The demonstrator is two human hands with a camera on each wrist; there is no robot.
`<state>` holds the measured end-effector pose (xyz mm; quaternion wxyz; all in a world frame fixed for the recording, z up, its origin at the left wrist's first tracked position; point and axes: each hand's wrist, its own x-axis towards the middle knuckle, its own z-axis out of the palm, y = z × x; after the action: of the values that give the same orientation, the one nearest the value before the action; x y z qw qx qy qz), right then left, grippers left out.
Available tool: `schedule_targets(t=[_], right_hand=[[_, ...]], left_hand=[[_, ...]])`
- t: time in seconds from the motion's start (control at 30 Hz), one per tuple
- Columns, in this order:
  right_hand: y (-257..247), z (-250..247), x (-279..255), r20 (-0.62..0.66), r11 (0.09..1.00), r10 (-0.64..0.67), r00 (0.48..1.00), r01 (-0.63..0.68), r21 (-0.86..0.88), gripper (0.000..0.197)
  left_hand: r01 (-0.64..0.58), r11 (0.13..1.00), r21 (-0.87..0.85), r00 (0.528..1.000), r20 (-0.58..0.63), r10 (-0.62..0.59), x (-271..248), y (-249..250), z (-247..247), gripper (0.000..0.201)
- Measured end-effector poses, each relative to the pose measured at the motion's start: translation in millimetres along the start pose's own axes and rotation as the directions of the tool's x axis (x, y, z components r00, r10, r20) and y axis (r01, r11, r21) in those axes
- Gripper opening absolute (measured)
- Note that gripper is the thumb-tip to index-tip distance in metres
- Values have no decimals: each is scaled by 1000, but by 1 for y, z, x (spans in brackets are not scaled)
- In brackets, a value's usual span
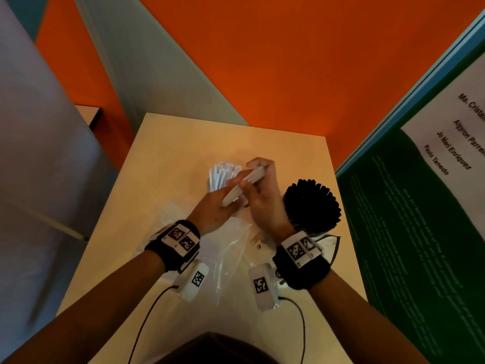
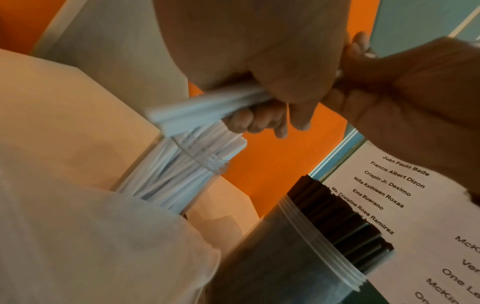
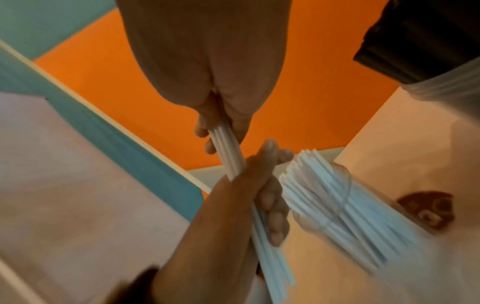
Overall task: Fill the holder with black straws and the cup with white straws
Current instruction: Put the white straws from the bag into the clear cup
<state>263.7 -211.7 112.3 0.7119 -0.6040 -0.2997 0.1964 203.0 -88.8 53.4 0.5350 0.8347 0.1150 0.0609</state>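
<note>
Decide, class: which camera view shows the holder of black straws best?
The head view: the black straws fan out whole above the holder, right of both hands. The left wrist view shows the holder wall from the side, partly cropped; the right wrist view catches only a corner.

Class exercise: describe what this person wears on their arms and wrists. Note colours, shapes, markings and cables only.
Both forearms are bare, with no sleeves. Each wrist carries a wide black band topped by white tags printed with black square codes. A white rounded box, also code-marked, hangs beneath each band, trailing a thin black cable.
</note>
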Motion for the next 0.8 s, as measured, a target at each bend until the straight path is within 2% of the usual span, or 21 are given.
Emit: schedule_targets(t=[0.1,0.2,0.33,0.47,0.53,0.67,0.73,0.8], right_hand=[[-11,-14,29,-76,998,-54,996,57,31,37],[-17,-26,51,-134,994,-78,988,65,-92,38],[-1,-26,61,-132,964,-24,991,-12,-266,32],[26,-17,58,-113,902,30,993,-75,-424,23],[41,-14,51,-135,879,78,988,-133,-459,40],[75,-9,29,-248,892,277,928,-345,-293,92],[93,-8,24,-239,873,388,890,-438,-212,110],[106,-8,29,-192,851,445,875,-480,-213,121]], left_hand=[[9,1000,-11,998,-67,-10,7,-12,-11,43],[-35,998,55,984,-171,44,10,-31,-23,71],[64,992,108,986,-158,-47,16,-50,-31,109],[152,983,101,983,-119,-139,26,-61,-28,131],[190,977,96,979,-92,-182,31,-64,-26,137],[259,964,65,966,-19,-258,45,-68,-27,146],[271,959,81,961,36,-274,53,-69,-30,144],[248,961,126,961,94,-260,61,-69,-36,141]])
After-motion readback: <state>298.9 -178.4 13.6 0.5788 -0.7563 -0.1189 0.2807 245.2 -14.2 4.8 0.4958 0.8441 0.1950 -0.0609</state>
